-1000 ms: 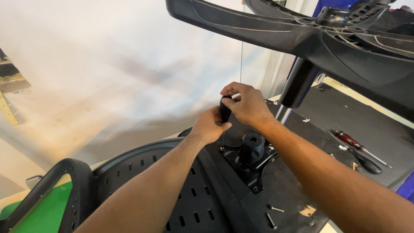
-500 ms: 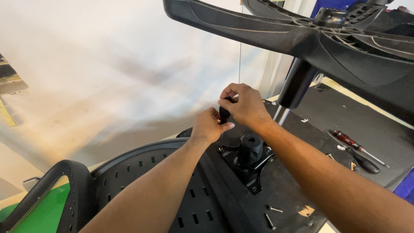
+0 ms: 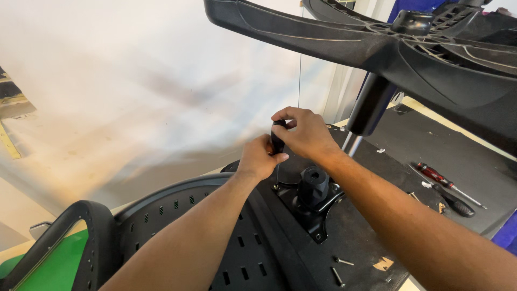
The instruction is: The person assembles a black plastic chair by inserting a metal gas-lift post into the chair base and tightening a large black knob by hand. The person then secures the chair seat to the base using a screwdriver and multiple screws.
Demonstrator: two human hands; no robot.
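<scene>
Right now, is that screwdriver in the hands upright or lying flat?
Upright: both hands grip the screwdriver handle, its thin shaft pointing straight down to the chair's mounting plate.

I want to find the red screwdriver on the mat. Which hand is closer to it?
The right hand. It grips the top of a black screwdriver, on the side toward the red screwdriver. The left hand holds it lower down, on the far side.

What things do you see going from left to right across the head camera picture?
Green panel → curved black armrest → left hand → black screwdriver handle → right hand → black chair mechanism knob → red-handled screwdriver.
</scene>
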